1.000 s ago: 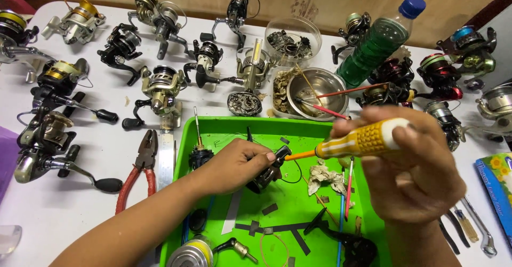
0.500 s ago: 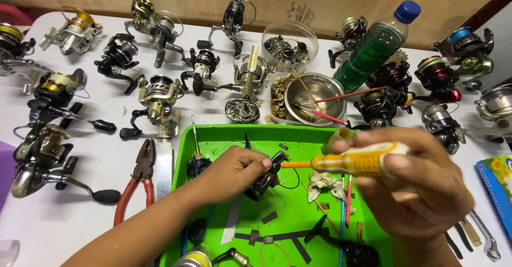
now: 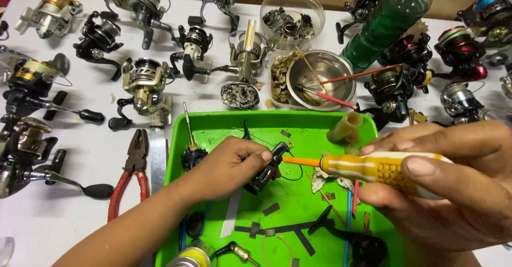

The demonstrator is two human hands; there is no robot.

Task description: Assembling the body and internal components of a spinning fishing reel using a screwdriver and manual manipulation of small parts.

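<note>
Your left hand (image 3: 229, 166) closes its grip around a small black reel part (image 3: 266, 171), holding it just above the floor of the green tray (image 3: 224, 126), a little left of the tray's middle. Your right hand (image 3: 448, 187) wraps its grip tight on the yellow and white handle of a screwdriver (image 3: 373, 167), which lies almost level and points left; its orange shaft meets the black part right by your left thumb, though you cannot tell the exact spot where the tip sits.

Scraps of dark tape, thin wires and a crumpled bit of paper lie on the tray floor near the part. A short tan tube (image 3: 345, 128) stands at the tray's far edge. Left of the tray, on the white bench (image 3: 80, 213), red-handled pliers (image 3: 130, 179) lie beside a steel ruler (image 3: 158, 158). Beyond the tray's far edge sits a metal bowl (image 3: 320, 80) with red sticks resting in it, a clear bowl of small parts (image 3: 292, 16) further back, and a green bottle (image 3: 389, 24) on its side to the right. Fishing reels (image 3: 144, 86) crowd the far, left and right stretches of the bench
</note>
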